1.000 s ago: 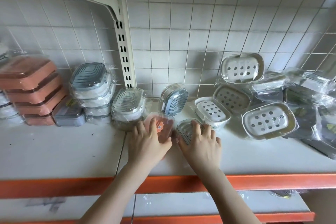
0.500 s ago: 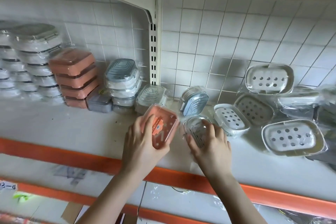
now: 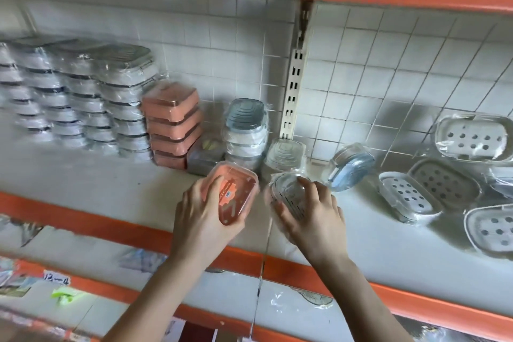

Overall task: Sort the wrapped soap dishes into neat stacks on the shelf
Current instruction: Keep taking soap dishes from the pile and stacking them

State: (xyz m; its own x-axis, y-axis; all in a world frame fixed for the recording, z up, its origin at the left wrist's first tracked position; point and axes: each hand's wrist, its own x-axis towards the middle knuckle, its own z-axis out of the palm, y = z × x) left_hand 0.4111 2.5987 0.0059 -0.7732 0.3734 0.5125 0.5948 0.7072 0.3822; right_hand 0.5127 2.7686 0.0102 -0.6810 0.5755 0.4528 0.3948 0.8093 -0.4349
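Observation:
My left hand [image 3: 204, 215] grips a wrapped pink soap dish [image 3: 236, 194], tilted up above the white shelf [image 3: 111, 183]. My right hand [image 3: 313, 216] holds a wrapped clear grey soap dish [image 3: 287, 191] just to its right. Behind them stand a pink stack [image 3: 173, 125], a small grey dish [image 3: 204, 157], a blue-lidded stack [image 3: 245, 130] and a short clear stack [image 3: 286, 153]. A blue-lidded dish [image 3: 351, 166] leans on its edge.
Several stacks of white and grey dishes [image 3: 75, 97] fill the shelf's left. Loose white perforated dishes [image 3: 408, 196] lie scattered at the right. A slotted upright [image 3: 294, 91] runs up the tiled wall. An orange shelf edge [image 3: 83, 216] fronts the board; a lower shelf lies beneath.
Both hands lifted their dishes off the shelf and tilted them up. The view swung left, bringing the stacks on the left into sight.

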